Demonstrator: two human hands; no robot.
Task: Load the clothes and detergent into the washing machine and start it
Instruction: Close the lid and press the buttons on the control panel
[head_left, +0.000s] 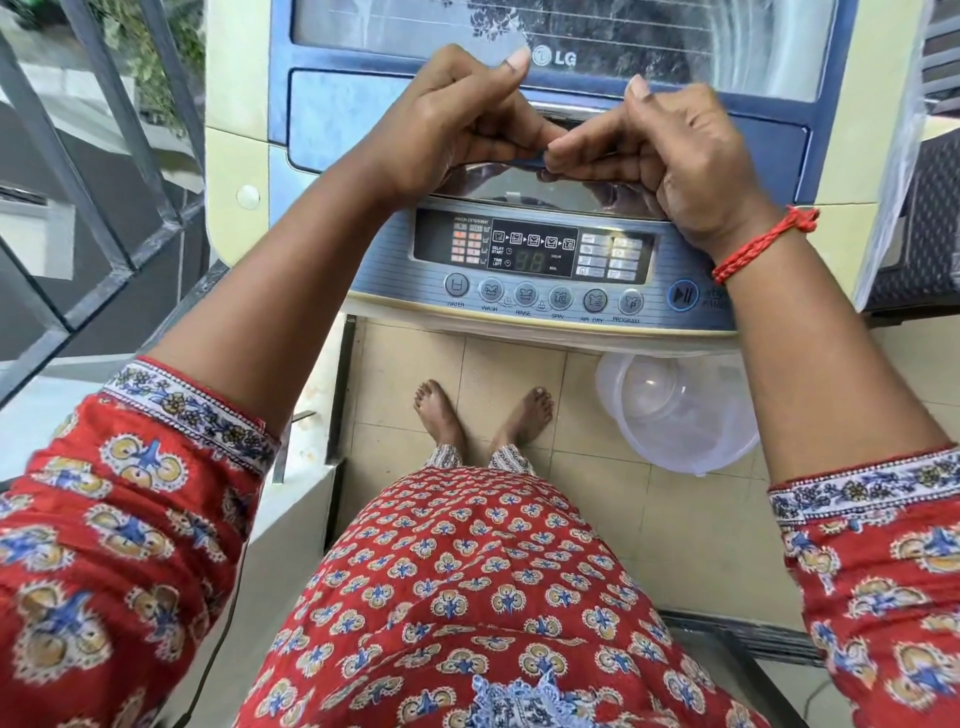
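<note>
A top-loading LG washing machine (244, 171) stands in front of me, cream body with a blue lid (332, 124). My left hand (447, 119) and my right hand (675, 150) both curl their fingers under the lid's front edge, at its handle, fingertips meeting at the middle. The lid's front edge sits slightly raised above the rim, with a dark gap below it. The control panel (530, 260) with a dark display and a row of round buttons lies just below my hands. The drum's inside is hidden. No clothes or detergent are visible.
A clear plastic tub (680, 415) sits on the tiled floor under the machine's front right. A metal railing (104, 249) runs along the left. A dark woven object (930, 228) stands at the right. My bare feet (483, 415) are close to the machine.
</note>
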